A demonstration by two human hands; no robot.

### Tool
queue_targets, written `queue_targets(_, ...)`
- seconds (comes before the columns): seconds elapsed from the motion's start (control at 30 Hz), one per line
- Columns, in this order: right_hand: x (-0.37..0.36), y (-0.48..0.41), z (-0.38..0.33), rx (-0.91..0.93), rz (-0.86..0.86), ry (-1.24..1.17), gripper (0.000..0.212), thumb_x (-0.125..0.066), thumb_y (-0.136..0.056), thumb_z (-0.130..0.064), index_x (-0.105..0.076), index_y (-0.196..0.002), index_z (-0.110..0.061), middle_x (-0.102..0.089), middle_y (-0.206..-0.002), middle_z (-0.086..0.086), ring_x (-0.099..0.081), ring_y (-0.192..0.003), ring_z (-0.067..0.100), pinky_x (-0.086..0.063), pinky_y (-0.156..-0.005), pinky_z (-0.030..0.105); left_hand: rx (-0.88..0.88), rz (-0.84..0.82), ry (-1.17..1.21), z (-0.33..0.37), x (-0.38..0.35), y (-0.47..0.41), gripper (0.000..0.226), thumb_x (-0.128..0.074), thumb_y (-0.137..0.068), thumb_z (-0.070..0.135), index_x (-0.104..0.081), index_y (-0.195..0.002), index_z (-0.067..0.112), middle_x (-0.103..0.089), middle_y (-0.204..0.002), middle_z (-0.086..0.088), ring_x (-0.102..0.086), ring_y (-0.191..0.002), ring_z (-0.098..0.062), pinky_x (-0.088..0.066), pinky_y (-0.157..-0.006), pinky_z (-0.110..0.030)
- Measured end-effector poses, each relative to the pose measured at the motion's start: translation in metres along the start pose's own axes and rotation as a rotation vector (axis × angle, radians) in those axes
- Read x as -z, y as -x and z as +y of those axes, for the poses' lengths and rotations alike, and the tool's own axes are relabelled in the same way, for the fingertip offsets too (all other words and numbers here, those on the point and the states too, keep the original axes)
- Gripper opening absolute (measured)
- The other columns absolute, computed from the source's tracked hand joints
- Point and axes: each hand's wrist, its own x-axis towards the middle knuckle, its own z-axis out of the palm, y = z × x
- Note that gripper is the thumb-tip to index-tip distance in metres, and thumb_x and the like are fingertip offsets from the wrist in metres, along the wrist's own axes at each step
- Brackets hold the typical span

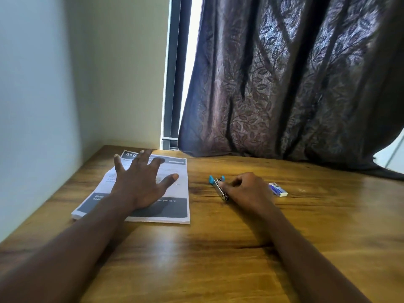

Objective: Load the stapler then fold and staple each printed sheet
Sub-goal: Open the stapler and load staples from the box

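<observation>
A stack of printed sheets (175,193) with grey bands lies flat on the left part of the wooden table (218,248). My left hand (140,182) rests on top of the stack, palm down, fingers spread. A small blue and metal stapler (218,185) lies right of the stack. My right hand (247,191) has its fingers curled against the stapler's near end, gripping it on the table. A small white and blue staple box (278,189) lies just right of that hand.
A dark patterned curtain (284,84) hangs over the table's far edge and drapes onto its right corner. A pale wall (65,84) borders the table on the left and behind. A bright window gap (190,62) shows beside the curtain.
</observation>
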Motion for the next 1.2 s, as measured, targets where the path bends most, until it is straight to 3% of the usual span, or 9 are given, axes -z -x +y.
queue_targets(0.17, 0.000, -0.004, -0.005, 0.045, 0.001, 0.003, 0.031, -0.069, -0.079, -0.060, -0.076, -0.083, -0.030, -0.072, -0.078, -0.012, -0.066, -0.078, 0.008, -0.057, -0.071, 0.036, -0.093, 0.063, 0.144, 0.008, -0.001, 0.004, 0.072, -0.034, -0.090, 0.079, -0.041, -0.149, 0.039, -0.021, -0.170, 0.005, -0.020, -0.157, -0.018, 0.004, -0.121, -0.067)
queue_targets(0.3, 0.002, -0.003, -0.008, 0.076, -0.023, -0.027, 0.031, -0.078, -0.074, -0.055, -0.075, -0.081, -0.025, -0.072, -0.076, -0.010, -0.065, -0.075, 0.006, -0.052, -0.060, 0.030, -0.292, 0.145, 0.250, 0.022, -0.001, 0.008, 0.076, -0.035, -0.086, 0.075, -0.029, -0.153, 0.040, -0.031, -0.164, 0.008, -0.035, -0.149, -0.019, -0.024, -0.122, -0.056)
queue_targets(0.37, 0.004, -0.002, -0.010, 0.083, -0.056, -0.054, 0.029, -0.081, -0.075, -0.050, -0.075, -0.082, -0.024, -0.073, -0.078, -0.010, -0.066, -0.076, 0.006, -0.057, -0.065, 0.034, -0.374, 0.177, 0.272, 0.029, -0.002, 0.011, 0.071, -0.045, -0.089, 0.069, -0.036, -0.151, 0.036, -0.040, -0.159, 0.009, -0.044, -0.142, -0.018, -0.036, -0.114, -0.047)
queue_targets(0.43, 0.006, -0.002, -0.011, 0.097, -0.081, -0.077, 0.025, -0.083, -0.074, -0.046, -0.072, -0.081, -0.025, -0.073, -0.080, -0.009, -0.067, -0.077, 0.007, -0.060, -0.073, 0.040, -0.406, 0.152, 0.256, 0.037, -0.001, 0.014, 0.065, -0.053, -0.092, 0.062, -0.039, -0.150, 0.035, -0.042, -0.157, 0.011, -0.044, -0.141, -0.017, -0.036, -0.112, -0.044)
queue_targets(0.57, 0.002, 0.001, -0.018, 0.190, -0.077, -0.038, 0.024, -0.085, -0.072, -0.040, -0.066, -0.082, -0.029, -0.070, -0.085, -0.010, -0.065, -0.083, 0.009, -0.059, -0.077, 0.042, -0.406, 0.055, 0.200, 0.043, -0.004, 0.014, 0.059, -0.055, -0.095, 0.057, -0.037, -0.148, 0.041, -0.043, -0.156, 0.014, -0.038, -0.144, -0.012, -0.032, -0.116, -0.043)
queue_targets(0.7, 0.001, 0.008, -0.028, 0.314, -0.055, -0.128, 0.027, -0.085, -0.075, -0.030, -0.063, -0.092, -0.029, -0.068, -0.085, -0.010, -0.064, -0.082, 0.009, -0.060, -0.075, 0.039, -0.398, 0.032, 0.199, 0.043, -0.005, 0.013, 0.057, -0.058, -0.094, 0.052, -0.040, -0.147, 0.039, -0.054, -0.148, 0.012, -0.047, -0.135, -0.013, -0.037, -0.110, -0.041)
queue_targets(0.83, 0.006, 0.011, -0.025, 0.383, -0.062, -0.354, 0.043, -0.085, -0.078, -0.017, -0.068, -0.117, -0.024, -0.072, -0.087, -0.008, -0.068, -0.081, 0.007, -0.061, -0.075, 0.035, -0.329, 0.055, 0.489, 0.041, -0.005, 0.015, 0.053, -0.069, -0.092, 0.046, -0.052, -0.141, 0.035, -0.063, -0.136, 0.015, -0.061, -0.112, -0.002, -0.053, -0.097, -0.037)
queue_targets(1.03, 0.008, 0.016, -0.025, 0.507, -0.003, -0.598, 0.030, -0.076, -0.084, -0.005, -0.074, -0.106, -0.025, -0.073, -0.090, -0.008, -0.068, -0.089, 0.010, -0.061, -0.076, 0.041, -0.299, 0.248, 0.806, 0.044, 0.004, 0.018, 0.027, -0.077, -0.089, 0.023, -0.074, -0.115, 0.032, -0.075, -0.104, 0.016, -0.069, -0.099, -0.002, -0.060, -0.075, -0.028)
queue_targets(1.2, 0.007, 0.024, -0.033, 0.585, 0.004, -0.661, 0.028, -0.077, -0.087, -0.014, -0.073, -0.112, -0.025, -0.074, -0.099, -0.009, -0.069, -0.094, 0.012, -0.060, -0.079, 0.037, -0.242, 0.321, 0.951, 0.054, 0.011, 0.023, 0.018, -0.080, -0.087, 0.017, -0.077, -0.104, 0.025, -0.076, -0.099, 0.012, -0.072, -0.096, -0.011, -0.063, -0.071, -0.025)
